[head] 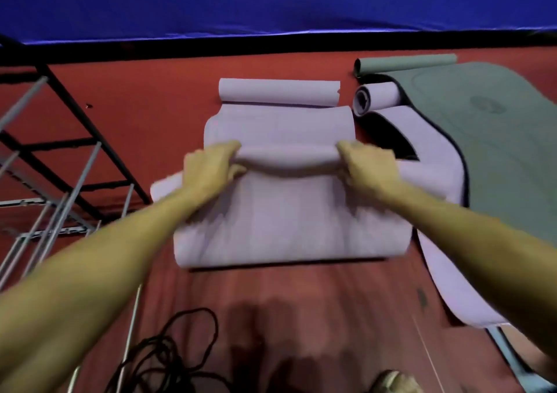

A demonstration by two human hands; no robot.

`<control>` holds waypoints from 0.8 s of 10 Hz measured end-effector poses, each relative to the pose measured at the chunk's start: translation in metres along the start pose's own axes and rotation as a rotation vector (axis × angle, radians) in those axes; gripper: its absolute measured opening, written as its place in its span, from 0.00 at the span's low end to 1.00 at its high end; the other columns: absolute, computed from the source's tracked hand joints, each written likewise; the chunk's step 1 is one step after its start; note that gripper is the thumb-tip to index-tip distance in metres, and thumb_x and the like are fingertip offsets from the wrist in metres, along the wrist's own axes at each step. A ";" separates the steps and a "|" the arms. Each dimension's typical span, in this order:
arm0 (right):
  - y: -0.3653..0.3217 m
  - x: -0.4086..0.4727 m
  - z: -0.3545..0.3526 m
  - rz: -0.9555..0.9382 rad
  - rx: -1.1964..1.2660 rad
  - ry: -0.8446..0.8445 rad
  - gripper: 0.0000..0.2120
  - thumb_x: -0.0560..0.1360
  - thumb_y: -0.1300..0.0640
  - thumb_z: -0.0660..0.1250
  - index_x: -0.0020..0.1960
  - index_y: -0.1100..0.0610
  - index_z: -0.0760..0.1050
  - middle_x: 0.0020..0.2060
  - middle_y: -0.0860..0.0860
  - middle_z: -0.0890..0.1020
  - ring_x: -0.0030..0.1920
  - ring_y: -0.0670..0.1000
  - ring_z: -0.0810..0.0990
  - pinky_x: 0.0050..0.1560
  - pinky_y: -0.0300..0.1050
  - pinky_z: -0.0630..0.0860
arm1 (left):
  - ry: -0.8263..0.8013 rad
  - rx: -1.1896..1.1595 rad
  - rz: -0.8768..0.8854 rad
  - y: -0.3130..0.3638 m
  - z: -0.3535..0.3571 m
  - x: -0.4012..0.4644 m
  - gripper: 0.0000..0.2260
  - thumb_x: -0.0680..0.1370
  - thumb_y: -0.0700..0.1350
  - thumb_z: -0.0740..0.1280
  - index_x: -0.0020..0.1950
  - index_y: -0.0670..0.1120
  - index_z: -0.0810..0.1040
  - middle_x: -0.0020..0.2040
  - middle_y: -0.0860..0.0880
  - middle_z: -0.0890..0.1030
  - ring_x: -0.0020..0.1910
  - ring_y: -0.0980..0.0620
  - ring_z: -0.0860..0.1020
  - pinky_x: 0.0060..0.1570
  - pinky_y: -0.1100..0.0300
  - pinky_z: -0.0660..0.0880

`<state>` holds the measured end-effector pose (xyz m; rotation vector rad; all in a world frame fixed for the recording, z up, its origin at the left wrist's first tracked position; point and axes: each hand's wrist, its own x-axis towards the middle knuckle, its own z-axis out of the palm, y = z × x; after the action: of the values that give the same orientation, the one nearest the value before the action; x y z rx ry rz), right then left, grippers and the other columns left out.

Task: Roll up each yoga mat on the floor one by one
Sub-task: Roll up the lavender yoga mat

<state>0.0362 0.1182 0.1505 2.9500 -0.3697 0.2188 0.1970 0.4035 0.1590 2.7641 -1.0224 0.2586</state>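
Both hands, left hand [211, 166] and right hand [369, 169], probably grip the soft, bendy purple mat [289, 211] at 12 o'clock; hold its roll's ends.

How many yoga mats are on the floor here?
3, maybe more hidden: a lilac mat in both hands; a second lilac mat to its right; a green mat under that one.

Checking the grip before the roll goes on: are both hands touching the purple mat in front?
Touching. The head view shows the left hand and right hand with fingers curled over the raised fold of the purple mat.
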 end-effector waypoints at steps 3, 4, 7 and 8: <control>-0.025 -0.089 0.043 -0.228 0.059 -0.582 0.18 0.81 0.46 0.60 0.69 0.48 0.74 0.65 0.55 0.80 0.64 0.61 0.79 0.59 0.54 0.76 | -0.261 0.100 0.091 0.020 -0.027 -0.121 0.08 0.82 0.42 0.68 0.45 0.51 0.78 0.42 0.50 0.79 0.53 0.55 0.83 0.37 0.71 0.66; -0.046 -0.148 0.117 -0.188 0.174 -0.722 0.17 0.78 0.43 0.66 0.65 0.46 0.71 0.61 0.54 0.82 0.60 0.59 0.81 0.52 0.52 0.73 | -0.738 0.033 0.111 -0.003 0.096 -0.189 0.16 0.81 0.61 0.66 0.67 0.59 0.74 0.65 0.53 0.81 0.67 0.47 0.77 0.50 0.54 0.68; -0.037 -0.194 0.187 -0.145 0.510 -0.633 0.40 0.65 0.33 0.76 0.70 0.44 0.65 0.60 0.45 0.69 0.57 0.52 0.77 0.54 0.52 0.77 | -0.818 -0.173 0.045 -0.027 0.159 -0.219 0.30 0.71 0.71 0.70 0.72 0.69 0.70 0.65 0.63 0.72 0.65 0.60 0.74 0.55 0.56 0.70; -0.039 -0.223 0.198 -0.210 0.628 -0.477 0.28 0.74 0.24 0.64 0.62 0.44 0.72 0.54 0.41 0.73 0.53 0.47 0.76 0.57 0.48 0.75 | -0.833 -0.195 0.089 -0.027 0.168 -0.238 0.25 0.68 0.74 0.69 0.63 0.76 0.69 0.63 0.64 0.75 0.63 0.62 0.75 0.55 0.57 0.72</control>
<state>-0.1431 0.1728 -0.0848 3.6103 -0.0343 -0.4962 0.0531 0.5338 -0.0601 2.6457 -1.2292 -1.0036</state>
